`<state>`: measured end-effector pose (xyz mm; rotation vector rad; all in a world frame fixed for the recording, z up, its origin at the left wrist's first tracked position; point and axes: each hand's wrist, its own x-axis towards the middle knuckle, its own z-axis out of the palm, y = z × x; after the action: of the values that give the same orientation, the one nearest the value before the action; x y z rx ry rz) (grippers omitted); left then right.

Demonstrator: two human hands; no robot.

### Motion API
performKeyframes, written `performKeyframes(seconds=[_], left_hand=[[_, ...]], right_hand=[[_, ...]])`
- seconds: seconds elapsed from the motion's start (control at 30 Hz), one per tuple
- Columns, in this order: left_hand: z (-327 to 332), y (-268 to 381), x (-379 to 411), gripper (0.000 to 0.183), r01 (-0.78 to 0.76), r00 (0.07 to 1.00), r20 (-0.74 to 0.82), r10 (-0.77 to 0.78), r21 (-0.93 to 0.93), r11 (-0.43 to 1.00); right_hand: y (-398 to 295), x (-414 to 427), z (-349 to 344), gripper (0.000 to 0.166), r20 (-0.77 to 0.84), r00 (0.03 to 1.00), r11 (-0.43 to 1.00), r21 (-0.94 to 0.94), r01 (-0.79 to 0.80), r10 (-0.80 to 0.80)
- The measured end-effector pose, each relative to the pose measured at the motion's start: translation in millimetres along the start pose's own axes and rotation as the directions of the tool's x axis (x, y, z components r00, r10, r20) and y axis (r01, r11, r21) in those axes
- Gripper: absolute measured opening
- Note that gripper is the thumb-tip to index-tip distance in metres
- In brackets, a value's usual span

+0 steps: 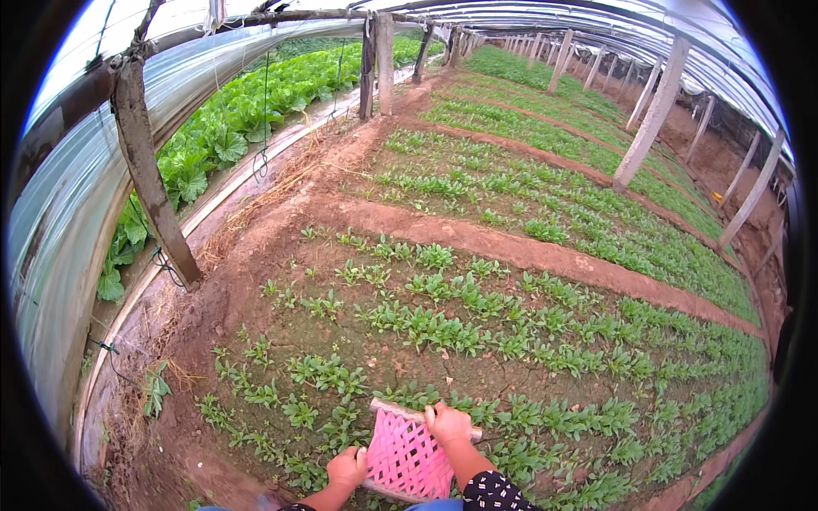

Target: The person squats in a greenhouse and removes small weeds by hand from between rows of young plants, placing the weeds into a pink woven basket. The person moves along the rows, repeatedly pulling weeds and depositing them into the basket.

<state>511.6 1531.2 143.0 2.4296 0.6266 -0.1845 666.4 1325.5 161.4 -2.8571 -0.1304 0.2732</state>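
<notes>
Close in front of my body is a small stool with a seat of woven pink straps on a wooden frame. My right hand grips its far wooden rail, near the right end. At the seat's near-left side, my left hand holds the edge; the part under its fingers is hidden. The seat faces up towards me, and its legs cannot be seen. Rows of low leafy green plants grow in the soil just beyond and to both sides of the stool.
A bare soil ridge crosses beyond this bed, with more planted beds behind. Concrete posts stand on the right. On the left are a leaning post, plastic sheeting, hanging cords and larger leafy vegetables.
</notes>
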Motion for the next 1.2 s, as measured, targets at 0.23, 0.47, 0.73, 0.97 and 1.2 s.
performKeyframes(seconds=[0.23,0.47,0.73,0.97,1.2], left_hand=[[-0.2,-2.7,3.3,0.041,-0.041,0.998,0.047,0.04,0.016,0.999],[-15.7,-4.0,30.1,0.051,-0.153,0.893,0.447,0.05,0.198,0.968],[-141.2,-43.7,102.5,0.046,-0.531,0.68,0.726,0.101,0.393,0.751],[-127.1,-196.8,48.9,0.032,-0.07,0.938,0.346,0.009,0.164,0.984],[-99.2,-233.0,22.1,0.041,-0.027,0.934,0.352,0.069,-0.123,0.992]], right_hand=[[0.6,2.2,-4.0,0.047,0.109,0.994,1.0,0.007,0.024,-0.025],[-35.0,2.9,0.0,0.033,-0.016,0.995,0.936,-0.342,0.088,-0.1],[-117.7,-70.2,19.8,0.045,0.215,0.723,0.698,-0.19,0.69,-0.657],[-131.7,-107.7,40.4,0.042,0.3,0.736,0.743,-0.116,0.66,-0.607],[-160.0,-100.0,58.2,0.031,0.016,0.801,0.795,-0.114,0.596,-0.598]])
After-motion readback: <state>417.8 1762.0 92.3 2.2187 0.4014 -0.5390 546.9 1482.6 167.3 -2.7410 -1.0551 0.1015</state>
